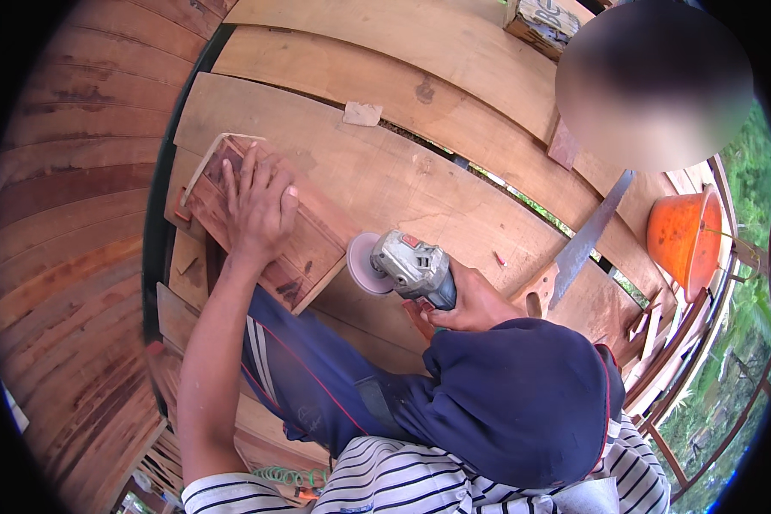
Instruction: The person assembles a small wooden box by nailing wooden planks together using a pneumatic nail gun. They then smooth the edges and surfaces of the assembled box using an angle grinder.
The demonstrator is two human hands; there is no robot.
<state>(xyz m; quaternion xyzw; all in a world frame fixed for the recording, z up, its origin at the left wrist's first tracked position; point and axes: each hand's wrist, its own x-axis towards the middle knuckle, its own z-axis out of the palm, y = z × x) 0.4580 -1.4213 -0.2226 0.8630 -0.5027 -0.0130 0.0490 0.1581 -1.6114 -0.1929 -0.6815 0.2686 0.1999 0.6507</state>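
Note:
My left hand (259, 201) lies flat on a reddish-brown wooden box or thick panel (310, 254), its fingers spread across the far end. The piece rests tilted on the plank floor, close to my bent leg. In my right hand (475, 300) is an angle grinder (413, 264), gripped round its body. Its round pale disc (368, 264) stands near the right edge of the wooden piece; whether they touch I cannot tell.
A handsaw (591, 236) lies right of the grinder. Farther right is an orange tub (684, 240) beside wood strips. Another person (655, 86) is at the upper right. Gaps run between the floor planks (317, 64). A plank wall (77, 214) stands left.

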